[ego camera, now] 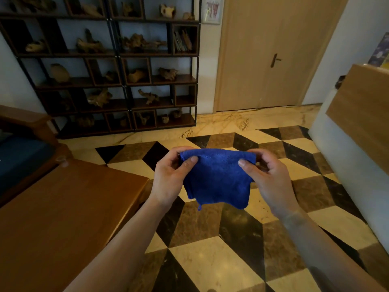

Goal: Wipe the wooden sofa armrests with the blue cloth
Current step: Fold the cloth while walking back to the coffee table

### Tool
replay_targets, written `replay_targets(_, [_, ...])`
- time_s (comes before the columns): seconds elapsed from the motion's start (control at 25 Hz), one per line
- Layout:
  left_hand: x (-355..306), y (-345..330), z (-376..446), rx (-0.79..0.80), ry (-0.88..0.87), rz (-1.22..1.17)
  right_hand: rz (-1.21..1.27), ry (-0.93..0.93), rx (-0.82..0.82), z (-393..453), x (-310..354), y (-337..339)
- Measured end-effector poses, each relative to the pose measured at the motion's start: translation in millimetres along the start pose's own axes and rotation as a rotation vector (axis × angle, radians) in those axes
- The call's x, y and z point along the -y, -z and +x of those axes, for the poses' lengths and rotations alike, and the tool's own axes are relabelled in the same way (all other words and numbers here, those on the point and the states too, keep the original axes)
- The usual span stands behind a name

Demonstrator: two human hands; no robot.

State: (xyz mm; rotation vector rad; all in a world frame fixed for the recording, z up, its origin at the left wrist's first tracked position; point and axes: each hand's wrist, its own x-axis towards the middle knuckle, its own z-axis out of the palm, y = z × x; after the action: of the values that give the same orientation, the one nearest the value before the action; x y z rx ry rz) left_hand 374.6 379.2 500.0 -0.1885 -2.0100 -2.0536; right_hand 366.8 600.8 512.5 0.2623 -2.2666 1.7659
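A blue cloth (216,178) hangs folded in the air in front of me, over the checkered floor. My left hand (170,175) pinches its upper left corner and my right hand (267,180) pinches its upper right corner. A small loop tag dangles from the cloth's lower edge. To my left lies the broad wooden sofa armrest (63,207), flat and brown, apart from both hands. Further left is the sofa's dark blue seat cushion (21,157), with another wooden frame part (23,119) behind it.
A dark shelf unit (117,66) holding several driftwood pieces stands against the far wall. A closed wooden door (269,55) is beyond it to the right. A white and wood counter (357,131) runs along the right side. Patterned marble floor (210,239) lies underfoot.
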Motion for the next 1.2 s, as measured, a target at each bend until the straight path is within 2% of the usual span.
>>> replay_targets(0.28, [38.0,1.4,123.0,-0.152,0.007,-0.006,0.08,-0.016,0.148,154.7,-39.6,-32.8])
replay_targets(0.48, [59.2,45.3,184.1,-0.284,0.008,0.029,0.124,0.016,0.311,240.6,-49.2,-92.9])
replay_targets(0.76, [82.1,141.0,256.4,-0.437,-0.056,0.103,0.15,0.056,0.444,332.8,-66.1,-222.1])
replay_targets(0.96, [96.1,230.0,296.3,-0.553,-0.074,0.15,0.169,0.083,0.547,379.0,-53.4,-327.8])
replay_targets(1.2, [102.5,321.6,299.1,-0.77,-0.054,0.199,0.231,0.104,0.733,401.9,-37.6,-446.0])
